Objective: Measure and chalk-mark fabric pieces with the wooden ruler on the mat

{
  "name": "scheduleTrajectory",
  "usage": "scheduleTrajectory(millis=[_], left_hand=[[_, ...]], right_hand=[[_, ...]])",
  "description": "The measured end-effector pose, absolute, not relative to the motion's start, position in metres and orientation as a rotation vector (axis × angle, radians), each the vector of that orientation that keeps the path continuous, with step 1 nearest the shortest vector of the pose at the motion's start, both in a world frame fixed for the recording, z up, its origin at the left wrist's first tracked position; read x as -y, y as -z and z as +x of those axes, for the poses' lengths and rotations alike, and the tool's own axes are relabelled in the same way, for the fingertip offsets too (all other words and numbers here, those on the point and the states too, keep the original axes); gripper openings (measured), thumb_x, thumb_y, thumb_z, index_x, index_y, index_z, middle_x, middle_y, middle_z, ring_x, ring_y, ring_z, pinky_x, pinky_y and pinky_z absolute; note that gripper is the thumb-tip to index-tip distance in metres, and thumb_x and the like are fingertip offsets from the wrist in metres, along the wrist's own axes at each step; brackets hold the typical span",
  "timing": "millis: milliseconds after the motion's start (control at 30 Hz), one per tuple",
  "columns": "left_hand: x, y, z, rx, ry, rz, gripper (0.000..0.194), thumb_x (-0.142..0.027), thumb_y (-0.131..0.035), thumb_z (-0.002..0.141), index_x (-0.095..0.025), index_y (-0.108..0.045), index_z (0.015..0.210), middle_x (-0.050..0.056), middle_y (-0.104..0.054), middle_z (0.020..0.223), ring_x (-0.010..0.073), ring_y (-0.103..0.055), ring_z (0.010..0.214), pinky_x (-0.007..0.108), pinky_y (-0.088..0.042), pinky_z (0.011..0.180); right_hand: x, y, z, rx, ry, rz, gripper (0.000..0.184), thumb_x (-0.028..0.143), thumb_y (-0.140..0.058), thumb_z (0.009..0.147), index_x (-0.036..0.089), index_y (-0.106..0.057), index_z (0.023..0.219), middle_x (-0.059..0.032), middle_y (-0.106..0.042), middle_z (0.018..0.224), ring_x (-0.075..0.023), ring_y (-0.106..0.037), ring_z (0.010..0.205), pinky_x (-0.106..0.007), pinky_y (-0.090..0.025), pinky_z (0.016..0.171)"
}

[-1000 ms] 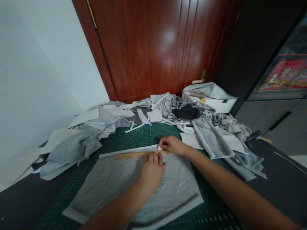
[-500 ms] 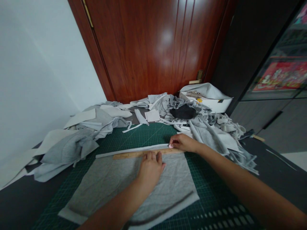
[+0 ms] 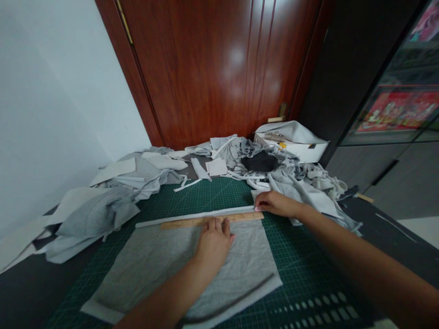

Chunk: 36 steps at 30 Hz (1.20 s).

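- At the lower centre of the frame we see the gridded green mat (image 3: 298, 265), with a grey cloth (image 3: 161, 260) spread over it, lightly wrinkled and wider toward the bottom.
- Along the cloth's upper edge we find a narrow pale band (image 3: 185, 217); near its lower right edge runs a dark line (image 3: 260, 284).
- A thin wooden ruler (image 3: 181, 223) lies just below that band, nearly level.
- The left forearm (image 3: 171, 290) hides part of the cloth's lower edge, which also meets the bottom of the frame.
- At lower right we cannot tell whether the pale ovals (image 3: 333, 298) are holes or print.
- The left hand (image 3: 213, 242) lies palm down, fingers close together, their tips on the ruler's middle.
- The right hand (image 3: 275, 204) has thumb and fingertips pinched on a small pink piece (image 3: 256, 209) at the ruler's right end; we see little of it.
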<state>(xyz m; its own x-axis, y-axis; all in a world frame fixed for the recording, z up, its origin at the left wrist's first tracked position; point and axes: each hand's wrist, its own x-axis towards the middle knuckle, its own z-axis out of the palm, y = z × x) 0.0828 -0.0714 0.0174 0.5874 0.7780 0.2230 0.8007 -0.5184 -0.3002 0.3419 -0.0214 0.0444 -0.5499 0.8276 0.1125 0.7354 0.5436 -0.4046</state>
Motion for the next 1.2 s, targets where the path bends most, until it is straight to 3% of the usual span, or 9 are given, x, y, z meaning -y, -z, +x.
scheduleTrajectory(millis=[133, 367, 500, 600, 700, 967, 1200], left_hand=[[0.072, -0.015, 0.082, 1.262, 0.069, -2.421, 0.046, -0.037, -0.06, 0.088, -0.01, -0.058, 0.126, 0.023, -0.064, 0.11, 0.033, -0.059, 0.1, 0.043, -0.046, 0.081], [0.071, -0.013, 0.082, 1.248, 0.103, -2.419, 0.045, -0.037, -0.06, 0.088, -0.01, -0.06, 0.123, 0.021, -0.065, 0.108, 0.0324, -0.059, 0.098, 0.044, -0.045, 0.082], [0.072, -0.013, 0.082, 1.249, 0.102, -2.417, 0.045, -0.038, -0.059, 0.089, -0.01, -0.06, 0.123, 0.022, -0.065, 0.108, 0.0336, -0.059, 0.099, 0.044, -0.045, 0.081], [0.072, -0.012, 0.082, 1.253, 0.124, -2.405, 0.044, -0.038, -0.061, 0.088, -0.011, -0.061, 0.123, 0.021, -0.065, 0.107, 0.0328, -0.058, 0.099, 0.045, -0.044, 0.081], [0.072, -0.011, 0.082, 1.256, 0.145, -2.403, 0.045, -0.039, -0.061, 0.087, -0.011, -0.061, 0.122, 0.021, -0.065, 0.108, 0.0328, -0.058, 0.1, 0.045, -0.044, 0.081], [0.072, -0.01, 0.082, 1.286, 0.176, -2.444, 0.042, -0.036, -0.059, 0.088, -0.01, -0.06, 0.122, 0.022, -0.064, 0.11, 0.033, -0.056, 0.101, 0.046, -0.043, 0.083], [0.072, -0.013, 0.078, 1.285, 0.18, -2.47, 0.042, -0.037, -0.057, 0.089, -0.012, -0.059, 0.123, 0.019, -0.063, 0.11, 0.0315, -0.055, 0.102, 0.042, -0.044, 0.082]], right_hand=[[0.023, -0.051, 0.333, 2.652, -0.255, -1.313, 0.016, 0.016, -0.053, 0.087, 0.016, -0.068, 0.083, -0.0066, -0.068, 0.084, -0.0179, -0.062, 0.081, -0.027, -0.043, 0.077], [0.029, -0.059, 0.334, 2.722, 0.226, -1.679, 0.019, 0.001, -0.052, 0.078, 0.011, -0.066, 0.082, -0.0175, -0.068, 0.087, -0.0264, -0.064, 0.085, -0.032, -0.044, 0.074], [0.028, -0.059, 0.34, 2.372, 0.01, -1.822, 0.008, 0.016, -0.054, 0.085, 0.015, -0.062, 0.083, -0.0134, -0.069, 0.084, -0.0221, -0.065, 0.078, -0.029, -0.045, 0.07], [0.028, -0.044, 0.339, 1.965, -0.545, -1.888, 0.009, 0.023, -0.05, 0.088, 0.017, -0.055, 0.082, -0.0082, -0.068, 0.075, -0.0169, -0.064, 0.061, -0.026, -0.046, 0.058], [0.03, -0.025, 0.34, 1.581, -0.915, -1.807, 0.011, 0.024, -0.049, 0.086, 0.019, -0.049, 0.076, -0.007, -0.068, 0.075, -0.0174, -0.065, 0.063, -0.027, -0.049, 0.056], [0.011, -0.009, 0.342, 1.526, -0.372, -1.755, 0.018, 0.037, -0.051, 0.082, 0.02, -0.051, 0.078, -0.0042, -0.063, 0.075, -0.0221, -0.062, 0.076, -0.035, -0.049, 0.07], [-0.007, -0.002, 0.321, 1.329, -0.493, -1.495, 0.022, 0.042, -0.053, 0.083, 0.021, -0.046, 0.079, -0.0041, -0.061, 0.077, -0.019, -0.063, 0.075, -0.032, -0.053, 0.066]])
